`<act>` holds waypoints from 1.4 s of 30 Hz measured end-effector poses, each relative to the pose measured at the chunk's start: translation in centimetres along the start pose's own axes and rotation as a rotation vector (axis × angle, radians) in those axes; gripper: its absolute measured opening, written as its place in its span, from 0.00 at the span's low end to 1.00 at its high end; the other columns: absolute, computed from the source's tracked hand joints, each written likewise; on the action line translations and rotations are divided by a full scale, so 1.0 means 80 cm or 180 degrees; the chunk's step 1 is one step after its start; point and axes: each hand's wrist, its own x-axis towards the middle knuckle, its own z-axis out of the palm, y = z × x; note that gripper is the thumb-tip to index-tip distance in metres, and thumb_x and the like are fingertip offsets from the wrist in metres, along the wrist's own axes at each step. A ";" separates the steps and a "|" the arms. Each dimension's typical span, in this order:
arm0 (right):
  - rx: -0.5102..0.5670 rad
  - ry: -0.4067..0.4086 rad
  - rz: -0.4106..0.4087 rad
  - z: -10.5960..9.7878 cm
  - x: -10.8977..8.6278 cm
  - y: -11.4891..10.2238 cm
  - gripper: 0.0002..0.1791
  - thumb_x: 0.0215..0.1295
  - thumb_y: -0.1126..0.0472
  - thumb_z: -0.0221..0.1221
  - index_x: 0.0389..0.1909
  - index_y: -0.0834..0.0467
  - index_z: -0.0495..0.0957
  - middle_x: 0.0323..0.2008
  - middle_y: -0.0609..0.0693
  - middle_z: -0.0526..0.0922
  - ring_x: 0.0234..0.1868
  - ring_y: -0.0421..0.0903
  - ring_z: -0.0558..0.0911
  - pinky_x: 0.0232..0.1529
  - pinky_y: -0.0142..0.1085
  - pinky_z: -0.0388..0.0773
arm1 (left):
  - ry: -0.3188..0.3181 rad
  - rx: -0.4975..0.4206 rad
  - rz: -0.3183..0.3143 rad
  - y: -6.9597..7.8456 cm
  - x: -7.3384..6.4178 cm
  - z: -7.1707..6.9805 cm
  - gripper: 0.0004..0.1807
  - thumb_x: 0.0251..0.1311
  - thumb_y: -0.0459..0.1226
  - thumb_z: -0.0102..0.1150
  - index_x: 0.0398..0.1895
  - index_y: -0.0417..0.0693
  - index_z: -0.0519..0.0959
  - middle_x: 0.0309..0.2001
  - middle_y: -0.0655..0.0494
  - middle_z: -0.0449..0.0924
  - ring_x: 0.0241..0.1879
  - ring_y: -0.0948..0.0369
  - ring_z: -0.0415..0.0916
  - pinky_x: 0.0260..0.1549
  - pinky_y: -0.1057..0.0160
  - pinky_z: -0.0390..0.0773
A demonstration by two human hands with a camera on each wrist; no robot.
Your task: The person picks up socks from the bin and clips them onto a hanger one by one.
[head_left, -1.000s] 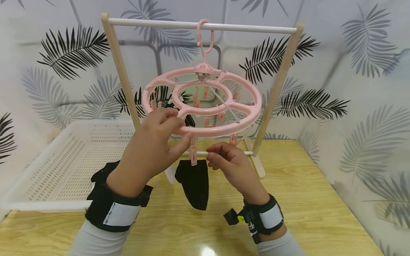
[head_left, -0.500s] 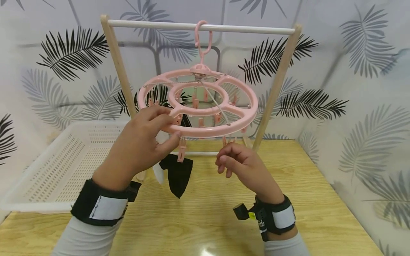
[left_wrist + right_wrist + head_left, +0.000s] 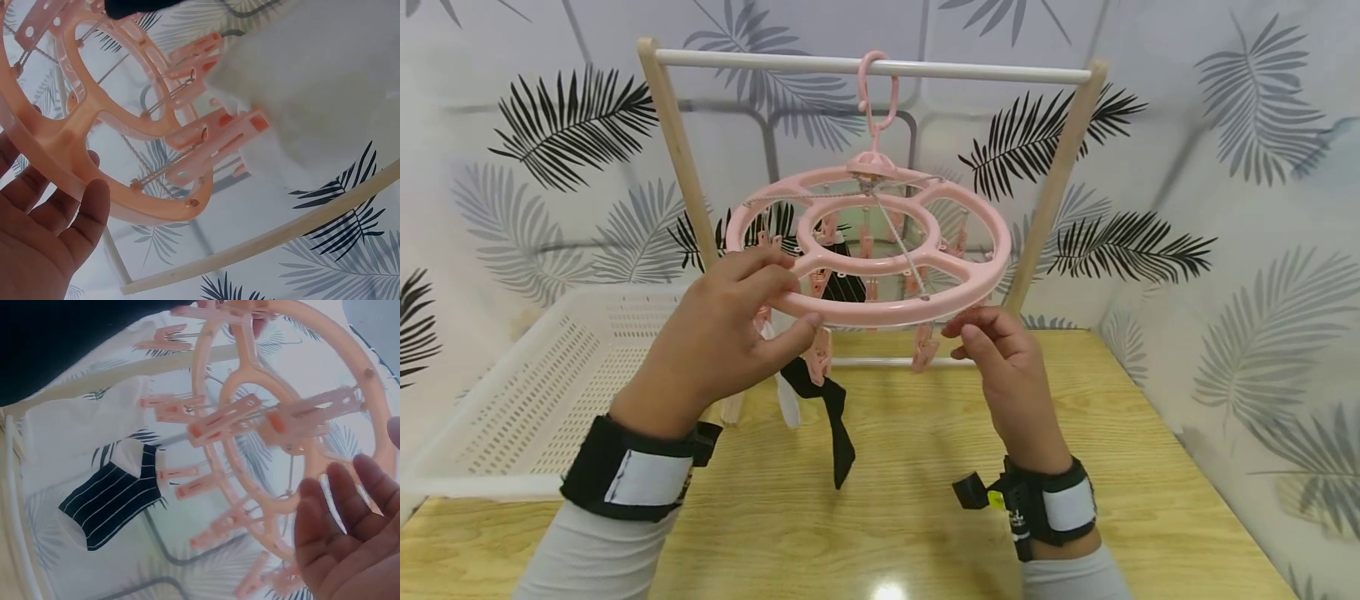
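Observation:
A pink round clip hanger (image 3: 880, 314) hangs by its hook from a white rail. My left hand (image 3: 711, 337) grips its front left rim, thumb on the near side. Close to the front right rim is my right hand (image 3: 1007, 375), its fingers loosely bent and holding nothing; whether they touch the rim I cannot tell. Below the left part, a black sock (image 3: 841, 433) dangles from a pink clip (image 3: 817, 357). Another clip (image 3: 923, 350) hangs without a garment. A striped sock (image 3: 115, 500) and a white sock (image 3: 312, 100) hang from other clips.
A wooden stand (image 3: 1051, 192) with a white rail (image 3: 752, 60) carries the hanger. At the left, a white slatted basket (image 3: 490, 485) stands on the wooden table (image 3: 955, 467). A leaf-patterned wall covering (image 3: 1232, 317) lies behind.
The hanger has turned a little, and the black sock has swung left and twisted edge-on. My left hand has shifted left with the rim; my right hand has moved right, beside the rim.

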 end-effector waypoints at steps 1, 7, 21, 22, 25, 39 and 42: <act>0.0000 -0.0051 0.0025 0.002 0.000 0.001 0.13 0.70 0.59 0.50 0.48 0.63 0.73 0.44 0.55 0.77 0.49 0.53 0.72 0.46 0.36 0.75 | -0.0017 -0.0006 -0.0017 0.000 0.000 -0.001 0.19 0.51 0.45 0.62 0.38 0.38 0.80 0.46 0.43 0.78 0.50 0.51 0.72 0.46 0.47 0.77; 0.0134 -0.0510 0.0015 0.016 0.002 0.007 0.15 0.71 0.57 0.48 0.52 0.61 0.71 0.44 0.58 0.76 0.51 0.55 0.72 0.52 0.42 0.73 | -0.0050 -0.0001 -0.0040 -0.002 -0.001 -0.002 0.20 0.52 0.46 0.62 0.38 0.38 0.79 0.45 0.43 0.78 0.55 0.52 0.70 0.49 0.46 0.76; 0.0352 -0.0945 0.0021 0.022 0.006 0.012 0.11 0.71 0.59 0.49 0.43 0.64 0.70 0.31 0.53 0.73 0.48 0.58 0.75 0.54 0.48 0.74 | 0.0043 -0.0039 -0.0053 -0.007 -0.004 -0.003 0.24 0.49 0.48 0.63 0.41 0.36 0.79 0.46 0.43 0.78 0.51 0.50 0.71 0.47 0.46 0.76; 0.0355 -0.0937 0.0044 0.023 0.006 0.012 0.10 0.71 0.59 0.49 0.41 0.63 0.70 0.30 0.53 0.73 0.48 0.59 0.75 0.53 0.49 0.73 | 0.0032 -0.0040 -0.0063 -0.007 -0.004 -0.003 0.24 0.49 0.48 0.63 0.41 0.37 0.79 0.47 0.43 0.78 0.51 0.50 0.71 0.47 0.46 0.76; 0.0353 -0.0903 0.0124 0.024 0.005 0.013 0.13 0.71 0.54 0.49 0.38 0.61 0.70 0.27 0.51 0.73 0.47 0.58 0.75 0.51 0.49 0.74 | 0.0023 -0.0049 -0.0056 -0.007 -0.004 -0.001 0.23 0.49 0.48 0.63 0.41 0.37 0.79 0.46 0.44 0.78 0.49 0.50 0.71 0.45 0.47 0.76; 0.0511 -0.0819 0.0036 0.026 0.003 0.016 0.15 0.65 0.51 0.56 0.37 0.60 0.68 0.28 0.50 0.69 0.30 0.49 0.67 0.29 0.34 0.67 | 0.0000 -0.0020 -0.0098 -0.007 -0.005 0.002 0.22 0.50 0.49 0.62 0.37 0.39 0.79 0.47 0.43 0.77 0.51 0.49 0.69 0.48 0.46 0.74; 0.0459 -0.0799 0.0108 0.025 0.000 0.014 0.14 0.64 0.54 0.57 0.38 0.60 0.67 0.29 0.50 0.67 0.28 0.47 0.65 0.26 0.34 0.64 | 0.0002 -0.0015 -0.0101 -0.008 -0.005 0.003 0.21 0.49 0.49 0.63 0.36 0.39 0.80 0.48 0.43 0.77 0.52 0.49 0.68 0.49 0.46 0.73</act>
